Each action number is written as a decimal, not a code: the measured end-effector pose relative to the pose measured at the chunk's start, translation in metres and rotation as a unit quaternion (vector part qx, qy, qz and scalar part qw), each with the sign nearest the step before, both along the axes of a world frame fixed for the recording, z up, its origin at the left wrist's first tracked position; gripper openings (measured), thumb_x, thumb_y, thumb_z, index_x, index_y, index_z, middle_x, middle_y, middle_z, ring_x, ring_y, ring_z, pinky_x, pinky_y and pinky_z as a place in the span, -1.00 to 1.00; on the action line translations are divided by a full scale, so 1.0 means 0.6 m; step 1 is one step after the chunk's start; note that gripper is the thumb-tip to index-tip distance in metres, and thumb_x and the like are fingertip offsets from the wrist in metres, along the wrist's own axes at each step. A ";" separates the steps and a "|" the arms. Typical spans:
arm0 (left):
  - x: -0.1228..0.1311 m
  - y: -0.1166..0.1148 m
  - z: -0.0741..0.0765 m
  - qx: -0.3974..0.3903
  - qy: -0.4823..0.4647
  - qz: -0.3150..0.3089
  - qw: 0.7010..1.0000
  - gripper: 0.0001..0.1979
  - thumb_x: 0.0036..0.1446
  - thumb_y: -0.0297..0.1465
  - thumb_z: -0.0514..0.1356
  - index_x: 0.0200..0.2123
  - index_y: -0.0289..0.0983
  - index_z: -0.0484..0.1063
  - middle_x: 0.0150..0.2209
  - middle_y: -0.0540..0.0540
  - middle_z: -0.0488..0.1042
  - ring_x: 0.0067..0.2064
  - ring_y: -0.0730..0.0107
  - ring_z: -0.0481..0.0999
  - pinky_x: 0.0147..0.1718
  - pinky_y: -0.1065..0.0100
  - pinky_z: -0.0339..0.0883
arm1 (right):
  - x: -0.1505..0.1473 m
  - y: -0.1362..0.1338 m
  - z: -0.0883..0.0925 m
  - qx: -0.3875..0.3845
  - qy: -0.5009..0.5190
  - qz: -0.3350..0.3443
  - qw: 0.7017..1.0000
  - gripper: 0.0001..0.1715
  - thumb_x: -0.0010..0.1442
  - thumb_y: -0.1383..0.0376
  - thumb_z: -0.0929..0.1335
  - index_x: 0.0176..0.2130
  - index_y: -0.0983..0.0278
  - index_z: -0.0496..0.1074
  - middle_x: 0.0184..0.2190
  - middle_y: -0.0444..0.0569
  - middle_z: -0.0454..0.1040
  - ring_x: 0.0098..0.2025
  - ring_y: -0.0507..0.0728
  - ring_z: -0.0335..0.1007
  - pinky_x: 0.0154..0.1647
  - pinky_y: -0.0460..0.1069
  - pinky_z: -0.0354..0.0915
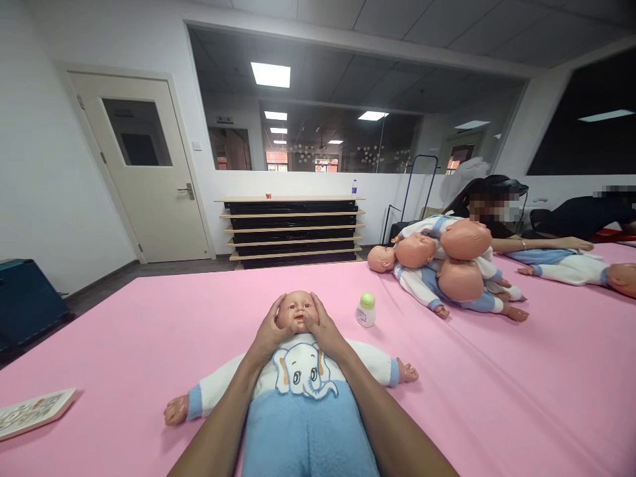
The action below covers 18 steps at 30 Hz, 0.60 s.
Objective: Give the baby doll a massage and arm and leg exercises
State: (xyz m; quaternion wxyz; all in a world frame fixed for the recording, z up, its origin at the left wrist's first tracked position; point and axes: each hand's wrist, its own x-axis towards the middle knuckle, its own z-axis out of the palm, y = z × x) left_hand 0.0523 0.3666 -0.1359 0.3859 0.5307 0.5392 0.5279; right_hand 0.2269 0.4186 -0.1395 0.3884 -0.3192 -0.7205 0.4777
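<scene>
A baby doll (308,424) lies on its back in front of me, dressed in a white and blue suit with an elephant on the chest. Its arms spread out to both sides. My left hand (271,331) cups the left side of the doll's head (298,306), fingers along the cheek and thumb near the chin. On the opposite side my right hand (324,329) holds the head likewise, its thumb by the mouth. A small white bottle with a green cap (366,311) stands to the right of the head.
Pink cloth (119,371) covers the table. Several dolls (447,265) lie piled at the right, near a person (491,205) whose arm rests by another doll (571,268). A flat printed box or card (37,412) lies at the left edge. Stacked boards (293,228) stand behind.
</scene>
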 end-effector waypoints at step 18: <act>0.001 0.005 -0.005 0.007 -0.021 0.012 1.000 -0.01 -0.16 0.03 0.23 0.31 -0.14 -0.06 0.29 -0.13 0.00 0.31 0.34 0.17 0.37 0.22 0.14 | 0.007 -0.002 -0.002 -0.006 0.008 0.019 1.000 0.15 0.05 -0.07 0.38 0.38 0.17 -0.24 0.35 0.07 -0.22 0.39 0.18 -0.20 0.44 0.22 -0.11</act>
